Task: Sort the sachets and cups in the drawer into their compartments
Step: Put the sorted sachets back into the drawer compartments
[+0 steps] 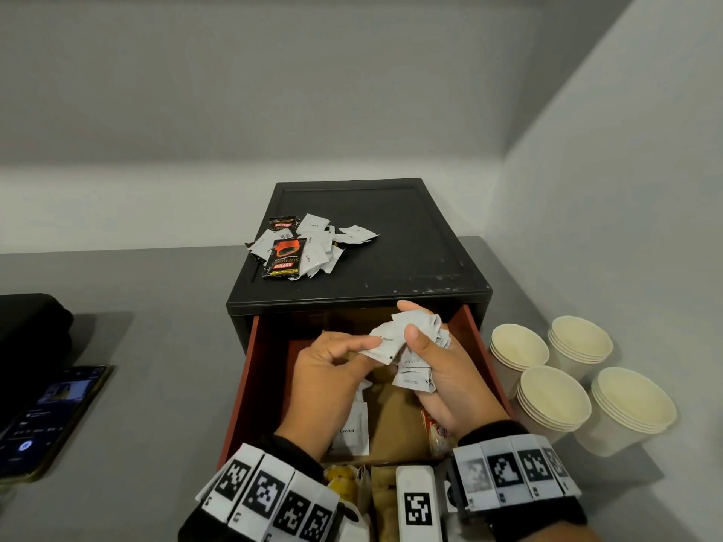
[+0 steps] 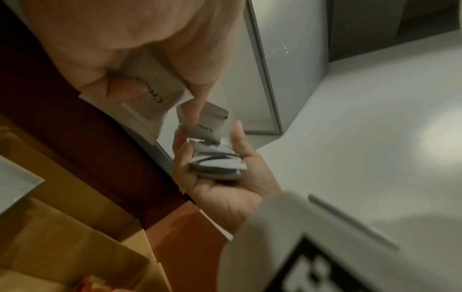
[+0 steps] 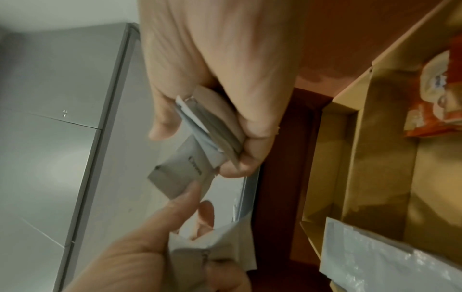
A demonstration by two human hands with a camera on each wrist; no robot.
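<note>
Right hand (image 1: 438,369) gripping a sachet bundle (image 1: 416,346) (over the drawer (image 1: 250,369)), left hand (image 1: 332,369) pinching its front sachet (image 1: 381,344).

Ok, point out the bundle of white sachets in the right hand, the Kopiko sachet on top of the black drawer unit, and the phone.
bundle of white sachets (image 1: 414,348), head view, on its upper sachet.
Kopiko sachet (image 1: 285,257), head view, on its printed face.
phone (image 1: 47,420), head view, on its lit screen.

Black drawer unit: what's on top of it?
On the black drawer unit lies a loose pile of white sachets and two black Kopiko sachets. Whatever lies beneath the pile is covered.
</note>
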